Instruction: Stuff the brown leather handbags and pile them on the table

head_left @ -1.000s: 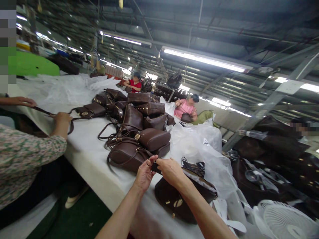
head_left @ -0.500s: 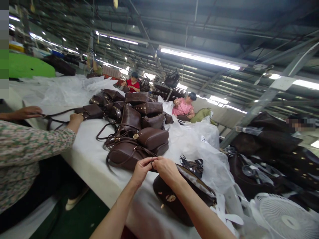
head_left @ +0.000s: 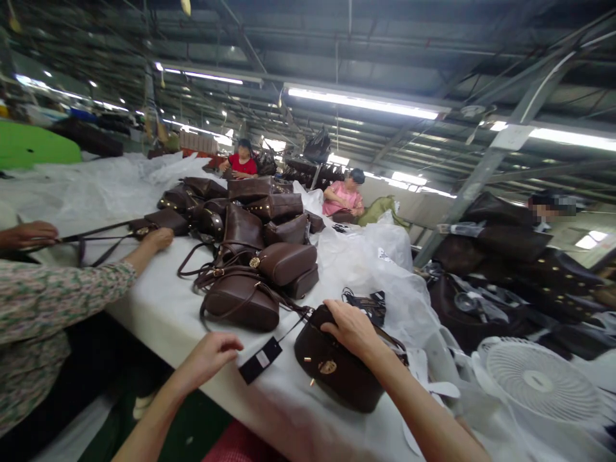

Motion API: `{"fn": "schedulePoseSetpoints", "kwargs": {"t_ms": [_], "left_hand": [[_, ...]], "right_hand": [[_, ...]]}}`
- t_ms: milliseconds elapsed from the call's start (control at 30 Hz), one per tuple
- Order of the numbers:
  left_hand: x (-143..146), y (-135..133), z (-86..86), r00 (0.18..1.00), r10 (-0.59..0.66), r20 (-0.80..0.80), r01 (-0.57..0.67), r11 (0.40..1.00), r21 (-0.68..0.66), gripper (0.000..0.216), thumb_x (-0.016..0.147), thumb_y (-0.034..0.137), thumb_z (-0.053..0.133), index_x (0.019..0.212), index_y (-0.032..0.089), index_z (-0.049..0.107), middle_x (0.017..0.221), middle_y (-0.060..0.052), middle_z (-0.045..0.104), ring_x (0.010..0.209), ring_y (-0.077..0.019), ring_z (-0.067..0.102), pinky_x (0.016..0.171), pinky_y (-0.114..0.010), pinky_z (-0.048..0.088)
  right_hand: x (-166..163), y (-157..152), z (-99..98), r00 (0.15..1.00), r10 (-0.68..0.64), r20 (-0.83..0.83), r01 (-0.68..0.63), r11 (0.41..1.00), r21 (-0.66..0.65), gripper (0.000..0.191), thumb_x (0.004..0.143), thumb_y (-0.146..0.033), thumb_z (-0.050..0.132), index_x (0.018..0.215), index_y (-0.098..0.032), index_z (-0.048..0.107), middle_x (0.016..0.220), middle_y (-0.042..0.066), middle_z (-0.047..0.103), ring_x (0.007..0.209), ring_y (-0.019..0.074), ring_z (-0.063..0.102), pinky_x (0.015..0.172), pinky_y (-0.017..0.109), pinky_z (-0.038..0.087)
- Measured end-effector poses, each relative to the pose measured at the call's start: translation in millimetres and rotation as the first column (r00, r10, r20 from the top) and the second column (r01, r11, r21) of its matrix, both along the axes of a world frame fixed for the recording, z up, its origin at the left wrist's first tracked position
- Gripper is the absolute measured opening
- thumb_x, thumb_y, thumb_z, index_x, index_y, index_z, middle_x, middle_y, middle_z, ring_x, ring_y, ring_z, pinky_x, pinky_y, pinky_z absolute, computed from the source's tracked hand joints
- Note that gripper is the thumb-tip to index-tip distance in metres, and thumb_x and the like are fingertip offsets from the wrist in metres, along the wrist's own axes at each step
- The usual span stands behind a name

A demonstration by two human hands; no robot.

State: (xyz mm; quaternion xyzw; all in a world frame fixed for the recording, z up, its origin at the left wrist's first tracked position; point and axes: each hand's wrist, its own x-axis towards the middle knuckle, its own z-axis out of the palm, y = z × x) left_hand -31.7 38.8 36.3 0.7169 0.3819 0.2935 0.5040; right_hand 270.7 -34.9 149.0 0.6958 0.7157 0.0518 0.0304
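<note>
Handbag (head_left: 341, 377) touching right hand (head_left: 353, 328); left hand (head_left: 206, 360) half-open beside tag (head_left: 260, 360).

On the table (head_left: 166, 289), a handbag (head_left: 351, 385) lies right of a hang tag (head_left: 260, 359); behind them sits a pile of handbags (head_left: 244, 231), with plastic sheeting (head_left: 356, 263) to its right. A fan (head_left: 541, 382) stands right of the handbag.

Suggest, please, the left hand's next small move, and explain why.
Perhaps the left hand should take the black hang tag, because that hand looks empty and the tag is near it, outside the dark brown handbag the right hand touches.
</note>
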Motion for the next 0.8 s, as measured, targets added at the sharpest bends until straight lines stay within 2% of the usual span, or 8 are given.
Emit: {"fn": "schedulePoseSetpoints", "kwargs": {"t_ms": [67,167,300,367,467,633,733,800], "left_hand": [[20.4,-0.6,2.5,0.997,0.015,0.069,-0.011,0.998,-0.062,0.025,0.069,0.026,0.066,0.091,0.017,0.074,0.096,-0.007,0.073,0.094,-0.0255,0.064,0.084,-0.033,0.048],[75.4,2.4,6.6,0.948,0.119,0.294,-0.011,0.938,-0.345,0.034,0.07,0.032,0.073,0.099,0.015,0.068,0.098,-0.008,0.071,0.094,-0.0236,0.064,0.081,-0.033,0.05],[138.9,21.9,18.1,0.705,0.452,0.546,0.116,0.686,-0.718,0.025,0.081,0.035,0.068,0.078,0.012,0.058,0.075,-0.009,0.067,0.072,-0.02,0.066,0.07,-0.033,0.052],[151.3,36.5,32.1,0.569,0.549,0.612,0.123,0.679,-0.724,0.023,0.09,0.034,0.057,0.077,0.014,0.054,0.075,-0.007,0.066,0.066,-0.0167,0.065,0.066,-0.03,0.051],[147.3,58.3,64.0,0.465,0.555,0.69,0.09,0.745,-0.661,0.016,0.094,0.027,0.05,0.082,0.016,0.053,0.071,0.0,0.062,0.058,-0.0098,0.06,0.061,-0.023,0.048],[122.9,68.7,123.0,0.511,0.341,0.789,0.225,0.833,-0.506,0.02,0.092,0.029,0.053,0.083,0.012,0.059,0.054,0.006,0.044,0.039,-0.005,0.036,0.045,-0.02,0.035],[115.6,58.5,148.0,0.591,-0.132,0.796,0.515,0.821,-0.245,0.028,0.09,0.034,0.053,0.09,0.009,0.064,0.052,0.005,0.042,0.039,-0.0057,0.03,0.043,-0.02,0.029],[114.4,51.7,162.3,0.571,-0.47,0.673,0.703,0.704,-0.105,0.033,0.087,0.038,0.054,0.096,0.008,0.066,0.053,0.003,0.045,0.042,-0.0077,0.033,0.045,-0.022,0.031]], "right_hand": [[1.6,0.2,-1.6,0.999,0.025,-0.031,-0.025,1.0,0.01,0.026,0.085,-0.026,0.06,0.109,-0.019,0.055,0.106,0.011,0.065,0.099,0.0244,0.061,0.078,0.03,0.041],[1.2,-1.2,-4.5,0.996,0.05,-0.068,-0.049,0.998,0.028,0.023,0.085,-0.023,0.059,0.107,-0.019,0.055,0.105,0.01,0.066,0.098,0.0242,0.061,0.078,0.03,0.04],[0.2,-8.2,-6.1,0.992,0.079,-0.096,-0.076,0.996,0.038,0.019,0.085,-0.02,0.058,0.104,-0.02,0.057,0.102,0.009,0.067,0.096,0.0241,0.062,0.079,0.03,0.042],[0.4,-11.2,-6.3,0.992,0.079,-0.096,-0.074,0.996,0.05,0.018,0.085,-0.02,0.058,0.103,-0.02,0.058,0.101,0.008,0.067,0.095,0.024,0.062,0.079,0.03,0.042],[1.3,-11.9,-7.4,0.994,0.075,-0.084,-0.07,0.996,0.059,0.019,0.085,-0.021,0.058,0.104,-0.019,0.058,0.102,0.008,0.067,0.094,0.0248,0.063,0.078,0.031,0.043],[1.5,-8.8,-11.6,0.991,0.088,-0.097,-0.08,0.994,0.076,0.026,0.084,-0.022,0.06,0.11,-0.019,0.059,0.106,0.011,0.066,0.099,0.0265,0.061,0.084,0.035,0.043],[4.7,-8.1,-9.3,0.956,0.144,-0.254,-0.123,0.988,0.099,0.04,0.081,-0.025,0.062,0.12,-0.016,0.058,0.115,0.014,0.064,0.107,0.0286,0.058,0.093,0.039,0.041],[9.4,-7.1,-2.3,0.868,0.162,-0.469,-0.121,0.986,0.116,0.047,0.082,-0.035,0.062,0.125,-0.016,0.057,0.124,0.014,0.061,0.115,0.0292,0.054,0.1,0.04,0.038]]}}
